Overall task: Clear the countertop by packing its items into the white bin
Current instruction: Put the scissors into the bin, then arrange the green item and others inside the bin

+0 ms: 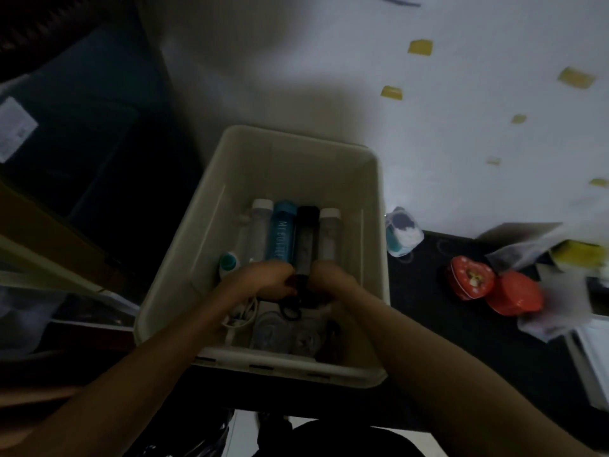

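The white bin (374, 206) stands on the dark countertop (428, 308). Inside it several bottles lie side by side: a clear one with a white cap (258, 225), a blue one (282, 232), a dark one with a black cap (306, 239) and another clear one (328, 232). Both my hands are down inside the bin. My left hand (263, 282) and my right hand (329, 282) are closed around the near end of the dark bottle. A white cable (244, 313) and clear bags lie at the bin's near end.
On the counter right of the bin sit a small bag with teal and white contents (402, 237), two red containers (472, 280) (514, 296) and clear plastic packaging (553, 291). A white wall with yellow stickers rises behind. Dark boxes are at the left.
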### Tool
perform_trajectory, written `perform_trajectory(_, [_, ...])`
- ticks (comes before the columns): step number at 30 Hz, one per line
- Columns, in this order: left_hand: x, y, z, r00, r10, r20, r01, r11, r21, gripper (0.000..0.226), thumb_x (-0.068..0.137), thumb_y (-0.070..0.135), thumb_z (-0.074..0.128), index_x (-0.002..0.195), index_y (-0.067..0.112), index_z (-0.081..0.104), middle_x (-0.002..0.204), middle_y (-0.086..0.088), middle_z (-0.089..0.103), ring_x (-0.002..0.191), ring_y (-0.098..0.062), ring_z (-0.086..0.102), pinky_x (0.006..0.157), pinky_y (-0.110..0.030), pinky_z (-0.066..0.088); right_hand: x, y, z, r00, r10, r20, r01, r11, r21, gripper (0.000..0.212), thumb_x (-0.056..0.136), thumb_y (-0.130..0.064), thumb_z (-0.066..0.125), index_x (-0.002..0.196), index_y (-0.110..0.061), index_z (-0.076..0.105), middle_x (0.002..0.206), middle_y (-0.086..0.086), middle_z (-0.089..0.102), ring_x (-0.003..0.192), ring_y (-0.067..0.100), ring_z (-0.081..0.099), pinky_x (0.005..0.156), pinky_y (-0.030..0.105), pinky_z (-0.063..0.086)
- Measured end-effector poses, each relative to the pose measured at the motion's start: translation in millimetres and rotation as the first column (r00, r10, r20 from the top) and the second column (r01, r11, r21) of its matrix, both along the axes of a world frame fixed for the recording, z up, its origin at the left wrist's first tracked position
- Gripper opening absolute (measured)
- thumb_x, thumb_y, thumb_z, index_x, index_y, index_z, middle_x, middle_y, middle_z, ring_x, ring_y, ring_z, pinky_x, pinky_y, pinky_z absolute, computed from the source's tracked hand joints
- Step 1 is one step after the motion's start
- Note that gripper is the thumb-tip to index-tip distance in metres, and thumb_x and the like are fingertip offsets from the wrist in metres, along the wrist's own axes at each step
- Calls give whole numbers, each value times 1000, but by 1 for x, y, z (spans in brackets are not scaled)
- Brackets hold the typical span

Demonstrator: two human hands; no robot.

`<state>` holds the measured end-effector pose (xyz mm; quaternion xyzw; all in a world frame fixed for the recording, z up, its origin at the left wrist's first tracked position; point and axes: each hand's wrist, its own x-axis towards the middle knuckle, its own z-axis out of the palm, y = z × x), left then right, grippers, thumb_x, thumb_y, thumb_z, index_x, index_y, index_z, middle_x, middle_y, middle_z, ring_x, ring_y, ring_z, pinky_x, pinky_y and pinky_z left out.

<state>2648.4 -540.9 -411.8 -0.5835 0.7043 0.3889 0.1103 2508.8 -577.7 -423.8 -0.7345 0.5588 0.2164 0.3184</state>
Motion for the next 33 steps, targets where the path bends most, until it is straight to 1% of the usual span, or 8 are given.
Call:
perform_trajectory(3, [-3, 7, 18, 992, 88, -88, -98, 989, -110, 26, 88, 34, 65, 105, 14, 66, 103, -4, 68, 94, -20, 65, 78, -32, 51, -19, 0, 44, 967, -18, 255, 46, 993, -106, 35, 98, -32, 56, 122, -7, 63, 114, 9, 68, 103, 24, 65, 78, 25, 48])
perform_trajectory(6, [-18, 26, 40, 926, 266, -269, -339, 898, -279, 18, 87, 35, 69, 99, 23, 64, 93, 10, 66, 87, -7, 63, 74, -24, 51, -63, 12, 71, 808, -21, 589, 221, 937, -271, 20, 94, -31, 62, 108, -19, 70, 97, -4, 74, 86, 7, 70, 81, 26, 57])
perform_trajectory(9, [-58, 47, 74, 791, 358, -495, -538, 793, -286, 10, 88, 31, 68, 94, 25, 63, 85, 13, 66, 79, 2, 61, 69, -15, 49, -114, 30, 91, 584, -107, 804, 412, 893, -180, 13, 94, -23, 62, 103, -16, 68, 87, -4, 74, 76, 4, 71, 73, 20, 58])
perform_trajectory(12, [-108, 64, 98, 708, 347, -615, -590, 770, -245, 7, 88, 29, 68, 92, 29, 62, 83, 13, 66, 78, 2, 63, 68, -15, 49, -164, 33, 81, 473, -222, 853, 531, 844, -75, 11, 94, -17, 61, 102, -13, 68, 87, 0, 74, 79, 7, 71, 76, 19, 58])
perform_trajectory(20, [-263, 73, 54, 752, 330, -571, -534, 812, -235, 5, 90, 31, 66, 92, 30, 61, 86, 15, 66, 81, 2, 63, 75, -15, 52, -271, 37, -38, 599, -397, 696, 539, 842, 17, 18, 89, -11, 67, 94, -28, 66, 85, -13, 70, 76, -15, 63, 66, 3, 46])
perform_trajectory(24, [-280, 61, -22, 783, 477, -400, -588, 777, -224, 5, 91, 32, 61, 93, 26, 61, 89, 9, 67, 82, -6, 64, 78, -33, 56, -289, 26, -80, 615, -399, 680, 480, 874, 78, 7, 92, -20, 65, 98, -22, 69, 85, -10, 73, 76, -3, 69, 76, 22, 56])
perform_trajectory(30, [-265, 56, -108, 721, 656, -223, -693, 677, -249, 16, 95, 19, 55, 108, 10, 59, 111, -10, 56, 100, -27, 59, 85, -39, 50, -261, -13, -106, 708, -79, 702, 200, 975, -92, 19, 90, -10, 64, 109, -15, 66, 105, 0, 70, 92, 7, 67, 84, 18, 53])
perform_trajectory(33, [-259, 55, -131, 715, 678, -172, -697, 671, -254, 33, 96, 17, 52, 127, 6, 51, 126, -12, 49, 110, -29, 54, 89, -32, 45, -233, -27, -119, 765, 109, 634, 33, 978, -208, 33, 87, -9, 65, 119, -16, 63, 120, 10, 60, 103, 25, 63, 92, 36, 52])
